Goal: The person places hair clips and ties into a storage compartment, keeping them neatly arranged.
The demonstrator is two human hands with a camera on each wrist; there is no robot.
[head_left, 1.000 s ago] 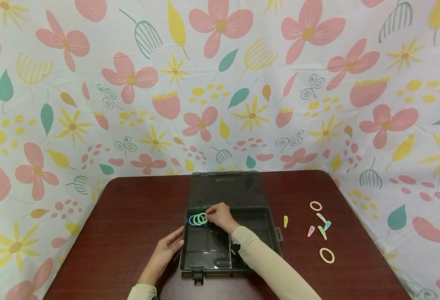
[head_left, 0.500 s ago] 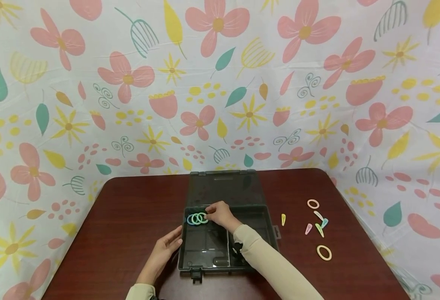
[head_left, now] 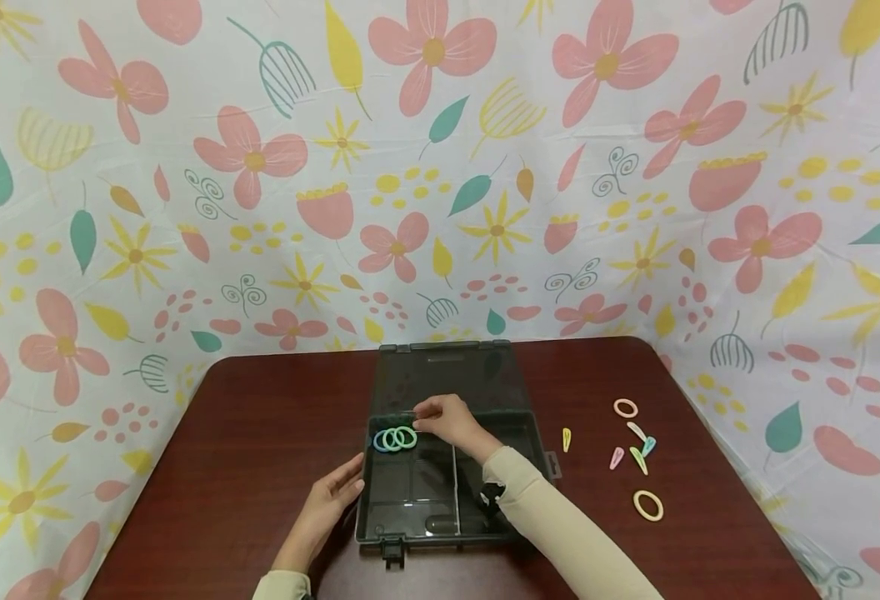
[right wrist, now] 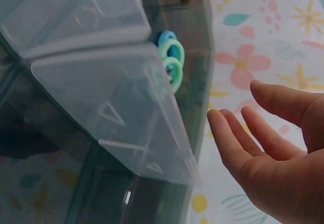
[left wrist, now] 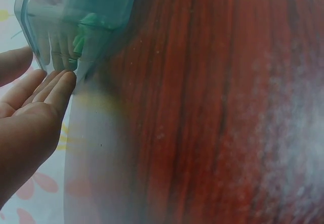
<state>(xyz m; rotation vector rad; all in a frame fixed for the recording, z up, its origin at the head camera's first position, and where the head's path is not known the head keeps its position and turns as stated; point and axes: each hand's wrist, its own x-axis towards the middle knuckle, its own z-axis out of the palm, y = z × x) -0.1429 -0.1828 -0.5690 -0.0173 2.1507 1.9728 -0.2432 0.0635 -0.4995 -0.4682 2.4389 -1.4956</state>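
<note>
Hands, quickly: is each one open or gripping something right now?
Left hand: open, beside the box.
Right hand: open, holding nothing, near the green rings.

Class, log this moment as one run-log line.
left hand: at box left side; right hand: empty, over box; blue, green rings: inside box, back left; hair clips: on table, right of box

I see a red-brown tabletop [head_left: 275,433] with darker grain. The box [head_left: 434,479] is smoky black; at its far left corner I pick out a blue ring [head_left: 376,442] and two mint-green rings [head_left: 414,438]. Toward the tabletop's right edge I have a yellow clip [head_left: 567,440], white clip [head_left: 637,431], turquoise clip [head_left: 649,447], pink clip [head_left: 617,457], lime clip [head_left: 638,461], peach ring [head_left: 635,411] and pale yellow ring [head_left: 661,510]. The sleeves [head_left: 560,525] are cream. Past the far edge, pink flowers [head_left: 432,52], yellow blooms [head_left: 496,231] and teal leaves [head_left: 471,195] pattern the white cloth [head_left: 425,137].
</note>
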